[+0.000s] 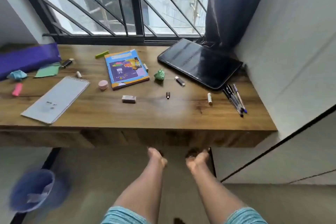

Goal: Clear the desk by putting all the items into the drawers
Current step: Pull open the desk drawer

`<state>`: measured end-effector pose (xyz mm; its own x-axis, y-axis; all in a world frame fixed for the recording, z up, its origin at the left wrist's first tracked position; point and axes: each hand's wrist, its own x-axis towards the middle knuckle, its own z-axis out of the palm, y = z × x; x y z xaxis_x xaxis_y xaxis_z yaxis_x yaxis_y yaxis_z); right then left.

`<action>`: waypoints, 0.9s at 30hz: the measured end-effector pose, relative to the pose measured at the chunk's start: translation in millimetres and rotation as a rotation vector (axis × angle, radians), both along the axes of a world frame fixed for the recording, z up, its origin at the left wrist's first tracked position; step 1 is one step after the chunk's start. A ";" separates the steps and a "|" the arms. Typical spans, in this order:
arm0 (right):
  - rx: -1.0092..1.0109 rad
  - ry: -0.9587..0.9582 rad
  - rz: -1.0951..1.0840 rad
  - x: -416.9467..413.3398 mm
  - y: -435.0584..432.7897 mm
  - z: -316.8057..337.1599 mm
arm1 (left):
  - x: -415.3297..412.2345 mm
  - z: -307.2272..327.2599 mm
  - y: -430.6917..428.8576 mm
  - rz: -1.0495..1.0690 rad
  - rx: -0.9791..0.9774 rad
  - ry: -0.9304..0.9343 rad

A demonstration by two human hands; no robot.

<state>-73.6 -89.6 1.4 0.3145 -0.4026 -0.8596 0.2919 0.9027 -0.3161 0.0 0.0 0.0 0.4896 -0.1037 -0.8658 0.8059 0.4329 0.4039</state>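
Head view: left hand and right hand curl fingers under the closed drawer front; desk items untouched; next, pull it open.

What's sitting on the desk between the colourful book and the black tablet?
In the head view, a crumpled green paper ball and a black USB stick lie between the book and tablet.

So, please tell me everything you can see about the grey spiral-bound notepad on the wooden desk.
The grey spiral-bound notepad lies flat and closed on the left part of the wooden desk, turned at an angle. Its wire spiral runs along the far edge; small dark, blurred marks show on the cover. Its near corner reaches close to the desk's front edge. Nothing touches it.
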 end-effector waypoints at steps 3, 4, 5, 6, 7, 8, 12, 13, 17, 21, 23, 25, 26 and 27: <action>0.025 -0.001 -0.042 13.1 -23.0 -23.4 | 9.2 -7.3 -30.7 0.030 -0.030 -0.021; 0.024 -0.007 -0.041 17.4 -29.4 -32.6 | 12.9 -14.3 -39.4 0.038 -0.036 -0.022; 0.032 -0.026 -0.040 22.3 -33.6 -38.8 | 14.2 -19.6 -46.2 0.076 -0.050 0.004; 0.013 -0.047 -0.046 26.4 -35.1 -43.0 | 17.8 -26.4 -50.3 0.092 -0.062 0.016; -0.005 -0.058 -0.060 30.5 -35.6 -48.1 | 19.9 -32.6 -54.2 0.108 -0.068 0.013; -0.042 -0.091 -0.066 33.1 -36.3 -51.2 | 22.5 -43.3 -56.6 0.111 -0.072 -0.017; -0.077 -0.156 -0.131 34.1 -37.6 -57.2 | 22.6 -64.0 -52.0 0.232 -0.135 0.005; -0.053 -0.191 -0.140 31.8 -37.6 -60.3 | 19.8 -64.2 -49.6 0.223 -0.130 0.020; -0.001 -0.217 -0.122 21.3 -37.4 -66.0 | 17.3 -58.9 -49.1 0.238 -0.126 -0.005; -0.001 -0.171 -0.105 16.6 -40.8 -72.5 | 17.3 -64.6 -45.2 0.233 -0.166 -0.039; -0.010 -0.172 -0.120 10.3 -33.5 -72.5 | 10.0 -67.8 -40.2 0.234 -0.165 -0.060; -0.036 -0.142 -0.104 2.9 -26.4 -79.3 | 0.3 -72.5 -33.4 0.259 -0.162 -0.048; -0.122 -0.040 -0.015 -1.6 -22.4 -81.1 | -5.0 -73.2 -30.0 0.270 -0.160 -0.041; -0.147 0.004 0.005 -7.9 -20.2 -82.3 | -12.4 -71.4 -25.2 0.277 -0.152 -0.034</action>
